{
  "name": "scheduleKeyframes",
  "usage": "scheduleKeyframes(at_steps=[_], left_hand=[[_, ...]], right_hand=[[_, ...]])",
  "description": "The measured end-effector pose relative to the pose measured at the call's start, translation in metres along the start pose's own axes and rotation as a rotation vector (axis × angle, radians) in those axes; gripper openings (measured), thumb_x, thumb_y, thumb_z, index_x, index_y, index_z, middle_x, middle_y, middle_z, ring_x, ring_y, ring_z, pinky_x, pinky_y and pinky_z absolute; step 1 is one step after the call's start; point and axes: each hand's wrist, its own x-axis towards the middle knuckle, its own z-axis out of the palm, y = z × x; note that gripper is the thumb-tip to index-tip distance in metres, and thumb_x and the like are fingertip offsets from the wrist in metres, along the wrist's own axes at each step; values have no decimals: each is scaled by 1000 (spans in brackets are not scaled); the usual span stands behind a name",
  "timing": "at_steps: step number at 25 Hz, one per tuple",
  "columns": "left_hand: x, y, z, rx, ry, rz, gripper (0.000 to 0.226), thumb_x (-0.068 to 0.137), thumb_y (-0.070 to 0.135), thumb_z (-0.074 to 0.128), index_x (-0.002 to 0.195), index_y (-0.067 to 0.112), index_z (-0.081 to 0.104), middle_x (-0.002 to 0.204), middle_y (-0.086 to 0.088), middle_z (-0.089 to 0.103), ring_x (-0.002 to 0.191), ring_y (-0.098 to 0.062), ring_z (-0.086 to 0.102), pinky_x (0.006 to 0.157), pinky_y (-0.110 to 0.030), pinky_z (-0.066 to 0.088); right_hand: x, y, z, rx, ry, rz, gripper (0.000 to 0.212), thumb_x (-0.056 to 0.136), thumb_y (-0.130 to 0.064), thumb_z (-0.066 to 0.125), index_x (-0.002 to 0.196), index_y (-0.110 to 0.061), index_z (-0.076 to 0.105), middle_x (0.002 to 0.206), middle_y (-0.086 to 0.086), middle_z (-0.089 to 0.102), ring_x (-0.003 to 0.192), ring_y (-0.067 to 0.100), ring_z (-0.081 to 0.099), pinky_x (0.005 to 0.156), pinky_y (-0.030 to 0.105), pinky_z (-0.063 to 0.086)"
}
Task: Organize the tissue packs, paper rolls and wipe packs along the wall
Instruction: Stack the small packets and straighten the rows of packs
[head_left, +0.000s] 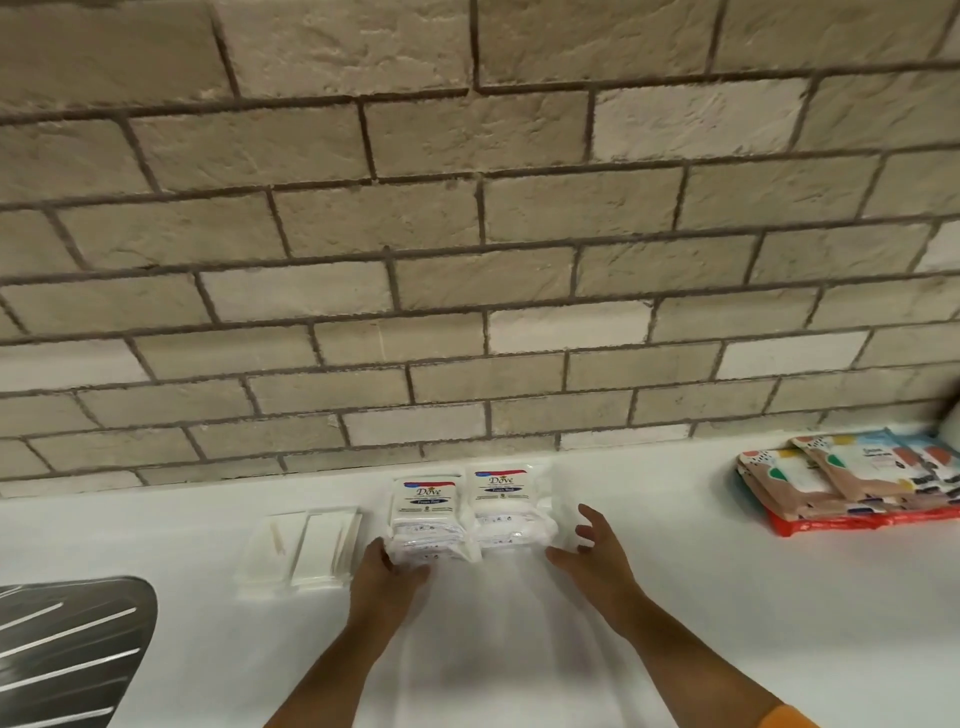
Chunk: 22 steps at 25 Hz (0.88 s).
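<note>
Two white Dove wipe stacks (501, 512) against wall (467, 260). Your left hand (382, 577) fingers grip left stack (426, 514); right hand (597, 558) fingers spread, empty.

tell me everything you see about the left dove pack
The left Dove pack is a white plastic wrap with a red top stripe and dark blue band. It lies flat on the counter, far end toward the brick wall, beside a matching pack on its right. The left hand grips its near corner.
</note>
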Motion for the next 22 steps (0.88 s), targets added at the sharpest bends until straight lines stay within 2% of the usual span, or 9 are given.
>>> scheduleKeyframes(at_steps=[2,4,6,8,9,15,18,22], left_hand=[[-25,1,9,-6,148,-109,25,74,22,80,83,12,59,75,-1,65,77,-28,61,69,-36,47],[-55,3,23,-122,185,-165,23,74,24,77,84,12,60,76,-3,67,77,-28,63,71,-36,49],[-81,9,43,-245,123,-210,24,78,19,79,97,17,65,88,-5,73,79,-27,67,71,-33,54],[-105,21,72,-276,18,-172,19,83,12,77,98,18,67,88,-9,73,69,-22,65,61,-26,53],[-117,30,87,-277,-20,-145,17,84,10,76,97,18,68,87,-10,73,67,-21,65,60,-26,53],[-166,93,185,-317,-121,-87,13,81,12,74,95,13,73,84,-11,74,71,-20,69,79,-43,60],[-192,126,244,-331,-162,-81,11,83,13,73,94,15,74,87,-11,75,73,-19,70,79,-42,60],[-217,160,309,-344,-187,-109,11,86,13,71,97,16,72,96,-8,74,86,-21,71,76,-33,61]], right_hand=[[-13,3,-16,32,11,48,72,80,-9,84,140,-25,49,126,7,59,101,19,62,72,23,50],[-27,7,-30,96,6,75,61,83,-8,82,135,-23,54,125,8,58,92,18,62,67,23,50],[-38,13,-43,126,2,96,54,85,-10,80,132,-24,56,124,7,58,85,16,63,65,24,51],[-50,19,-59,168,5,115,47,88,-10,77,128,-24,58,121,7,59,82,15,64,65,25,53],[-55,23,-69,187,22,118,44,88,-8,76,126,-23,59,120,7,60,82,15,64,65,26,52],[-70,49,-157,266,126,97,35,88,2,72,119,-15,65,114,16,69,90,24,66,69,24,48],[-69,59,-215,280,120,91,35,89,1,71,120,-14,65,114,15,68,97,26,67,71,24,49],[-57,69,-288,316,152,108,35,90,-3,72,123,-14,64,114,13,69,99,23,67,76,27,50]])
